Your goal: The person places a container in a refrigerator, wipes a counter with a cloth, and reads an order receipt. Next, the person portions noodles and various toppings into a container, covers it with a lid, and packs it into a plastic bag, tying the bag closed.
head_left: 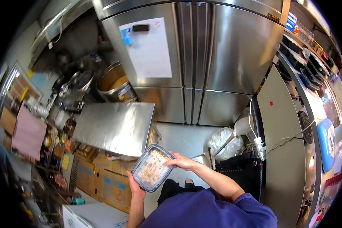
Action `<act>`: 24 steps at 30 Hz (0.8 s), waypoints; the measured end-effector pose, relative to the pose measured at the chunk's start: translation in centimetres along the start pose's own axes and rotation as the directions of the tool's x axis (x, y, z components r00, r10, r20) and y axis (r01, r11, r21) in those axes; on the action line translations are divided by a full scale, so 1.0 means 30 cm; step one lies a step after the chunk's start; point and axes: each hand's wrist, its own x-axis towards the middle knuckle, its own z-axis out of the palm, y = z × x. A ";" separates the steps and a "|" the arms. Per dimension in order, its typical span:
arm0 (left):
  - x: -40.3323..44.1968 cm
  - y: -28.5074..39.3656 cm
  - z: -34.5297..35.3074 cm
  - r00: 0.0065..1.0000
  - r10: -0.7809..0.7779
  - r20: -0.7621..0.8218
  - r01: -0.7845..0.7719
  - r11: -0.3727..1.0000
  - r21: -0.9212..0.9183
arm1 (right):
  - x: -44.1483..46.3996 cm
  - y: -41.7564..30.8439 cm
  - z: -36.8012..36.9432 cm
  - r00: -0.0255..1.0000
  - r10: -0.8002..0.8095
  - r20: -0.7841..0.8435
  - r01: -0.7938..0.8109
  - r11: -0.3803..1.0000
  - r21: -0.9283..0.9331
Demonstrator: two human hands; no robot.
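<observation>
Between my two hands is a black rectangular food container (152, 167) with a clear lid, cloudy on the inside; pale brownish food shows through but I cannot tell its kind. My left hand (136, 186) grips the container's lower left edge. On the upper right side my right hand (182, 162) holds it, with the thumb lying over the lid. The container is held tilted in front of my body, just beyond the near corner of a steel table (112, 127).
Ahead stands a large steel refrigerator (231, 57) with a paper sheet (150, 51) on one door. A big pot (117, 81) is at the left. Cardboard boxes (110, 186) lie below the table. On the right are a plastic bag (226, 142), a counter (311, 102) and lidded black containers (294, 55).
</observation>
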 end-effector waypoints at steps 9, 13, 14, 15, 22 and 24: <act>0.911 -0.066 0.496 0.987 0.034 0.155 -0.069 0.972 0.225 | 0.205 -0.721 -1.033 0.410 -0.604 -0.684 0.046 0.762 -0.646; 1.274 -0.012 0.641 0.956 -0.085 0.281 -0.012 0.945 0.326 | 0.281 -1.182 -1.507 -0.115 -0.860 -0.497 -0.300 0.507 -0.808; 1.324 0.020 0.739 0.935 -0.136 0.326 0.019 0.941 0.337 | 0.322 -1.239 -1.556 -0.120 -0.832 -0.541 -0.280 0.552 -0.786; 1.385 0.017 0.766 0.932 -0.159 0.325 0.041 0.939 0.342 | 0.353 -1.250 -1.593 -0.131 -0.789 -0.600 -0.249 0.612 -0.751; 1.790 -0.106 1.012 0.834 -0.485 0.264 0.275 0.780 0.562 | 0.072 -0.844 -1.175 -0.343 -0.757 -0.556 -0.419 0.653 -0.631; 1.854 -0.201 1.147 0.750 -0.603 0.273 0.334 0.700 0.631 | -0.058 -0.767 -1.035 -0.398 -0.639 -0.658 -0.390 0.767 -0.510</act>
